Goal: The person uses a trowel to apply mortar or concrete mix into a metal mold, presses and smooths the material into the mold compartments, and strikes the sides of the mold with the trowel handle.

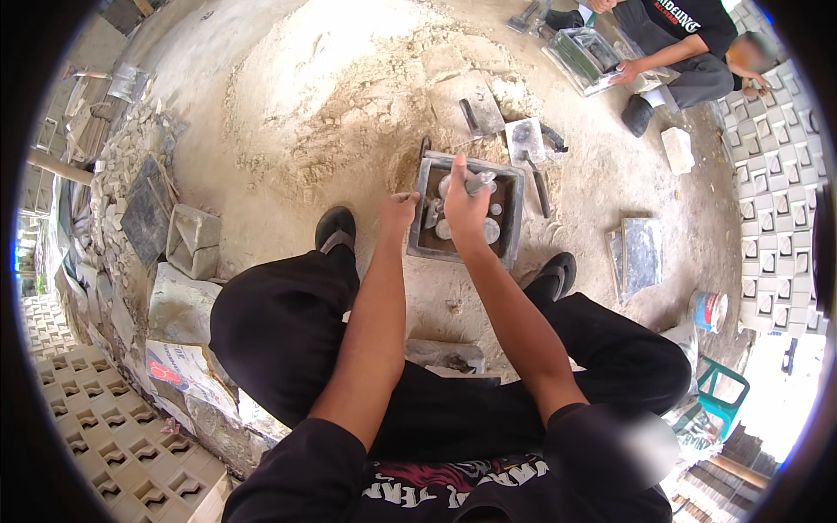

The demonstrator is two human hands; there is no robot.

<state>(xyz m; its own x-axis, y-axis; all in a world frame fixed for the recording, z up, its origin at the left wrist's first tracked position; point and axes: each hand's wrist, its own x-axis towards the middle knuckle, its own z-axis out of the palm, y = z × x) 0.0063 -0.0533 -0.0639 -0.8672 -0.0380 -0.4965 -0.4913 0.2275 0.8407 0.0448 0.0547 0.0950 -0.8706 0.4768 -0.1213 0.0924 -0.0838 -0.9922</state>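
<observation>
Between my feet sits a square grey mould box with a raised rim, tilted slightly on the ground. Round grey discs of different sizes stand inside it on a brown bottom. Over the box, my right hand is closed, its thumb pointing away from me. From its grip sticks out a small grey piece whose kind I cannot make out. My left hand is curled closed beside the left rim; what its fingers hold, if anything, is hidden.
Beyond the box lie flat trowels and a pale powder heap. At upper right, a person handles another mould. Dark plates, a bucket and a green stool stand right; rubble and concrete blocks lie left.
</observation>
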